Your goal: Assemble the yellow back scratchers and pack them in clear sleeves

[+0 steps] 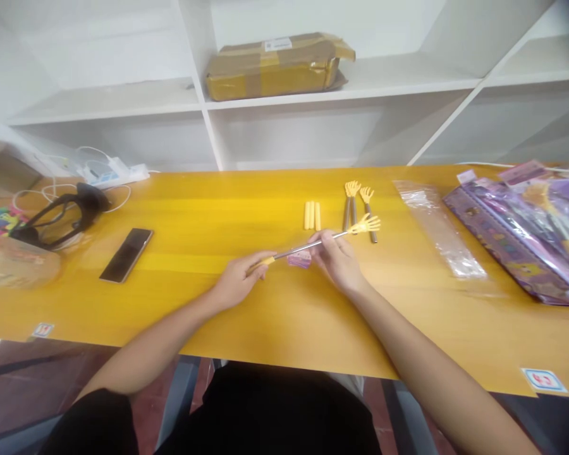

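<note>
A metal rod with a yellow hand-shaped end, a back scratcher (291, 251), is held slantwise above the wooden table (246, 328). My left hand (241, 278) is closed round its yellow handle. Near the hand-shaped end, my right hand (336, 258) pinches the rod. Below the rod, between my hands, lies a small pink and purple stack (299, 258). Behind it are several yellow tubes (312, 215) side by side. To their right lie dark-handled pieces with yellow hand-shaped ends (367, 205), partly behind the held one.
At right lie a clear plastic bag (440, 227) and purple packages (516, 234). A phone (126, 255), black headgear (66, 215), a power strip (118, 175) and a container of colourful pieces (16, 262) are at left. A taped carton (275, 68) rests on the shelf behind.
</note>
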Motion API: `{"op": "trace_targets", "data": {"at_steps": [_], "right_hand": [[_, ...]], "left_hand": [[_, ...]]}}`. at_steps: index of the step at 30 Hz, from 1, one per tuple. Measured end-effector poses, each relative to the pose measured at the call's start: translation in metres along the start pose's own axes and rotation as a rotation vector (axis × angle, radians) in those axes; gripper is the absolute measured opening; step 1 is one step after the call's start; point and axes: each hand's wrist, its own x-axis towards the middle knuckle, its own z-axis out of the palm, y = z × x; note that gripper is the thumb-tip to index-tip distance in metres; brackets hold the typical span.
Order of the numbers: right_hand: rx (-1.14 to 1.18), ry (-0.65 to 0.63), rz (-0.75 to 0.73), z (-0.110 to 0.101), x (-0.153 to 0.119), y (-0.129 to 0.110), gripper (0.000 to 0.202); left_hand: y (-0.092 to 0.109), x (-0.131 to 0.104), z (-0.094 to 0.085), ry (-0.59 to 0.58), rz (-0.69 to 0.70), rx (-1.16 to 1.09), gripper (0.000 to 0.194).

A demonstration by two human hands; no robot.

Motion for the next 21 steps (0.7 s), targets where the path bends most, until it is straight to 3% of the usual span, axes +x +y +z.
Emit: {"op": "trace_targets", "data": {"at_steps": [21], "right_hand": [[0.027, -0.019, 0.059, 0.005, -0.002, -0.009, 0.056]], "left_hand": [[-0.002, -0.01, 0.011, -0.026, 0.027, 0.146, 0.037]]}}
